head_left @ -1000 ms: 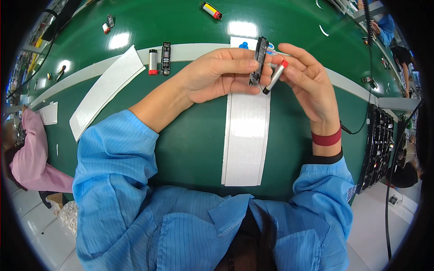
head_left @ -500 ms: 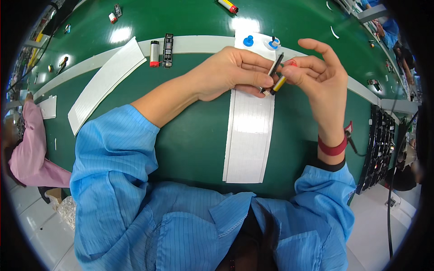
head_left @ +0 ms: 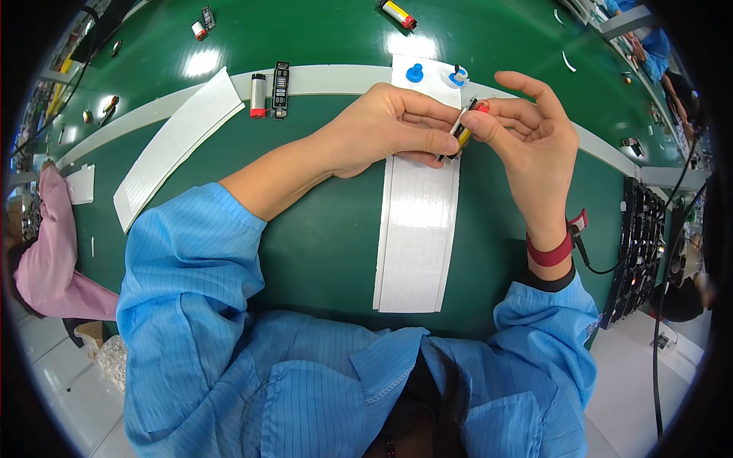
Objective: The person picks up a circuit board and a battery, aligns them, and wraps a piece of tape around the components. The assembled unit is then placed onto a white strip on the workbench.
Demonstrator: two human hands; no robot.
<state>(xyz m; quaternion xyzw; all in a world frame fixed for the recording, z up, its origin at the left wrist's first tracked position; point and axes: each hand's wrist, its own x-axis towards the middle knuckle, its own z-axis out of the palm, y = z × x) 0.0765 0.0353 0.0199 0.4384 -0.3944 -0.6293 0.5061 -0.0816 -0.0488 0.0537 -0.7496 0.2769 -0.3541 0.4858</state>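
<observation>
I see my left hand (head_left: 382,133) and right hand (head_left: 534,137) pinching the same small yellow cylinder (head_left: 463,131) between fingertips, above the far end of the white strip (head_left: 416,229), its long axis slanting up toward my right hand, both hands equally close.

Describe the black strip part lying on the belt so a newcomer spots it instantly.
Start at the pale band crossing the green table, then look left of the person's left hand. Two small parts lie side by side there; the black strip part is the right one, flat and dark, unlike the white red-tipped cylinder beside it.
</observation>
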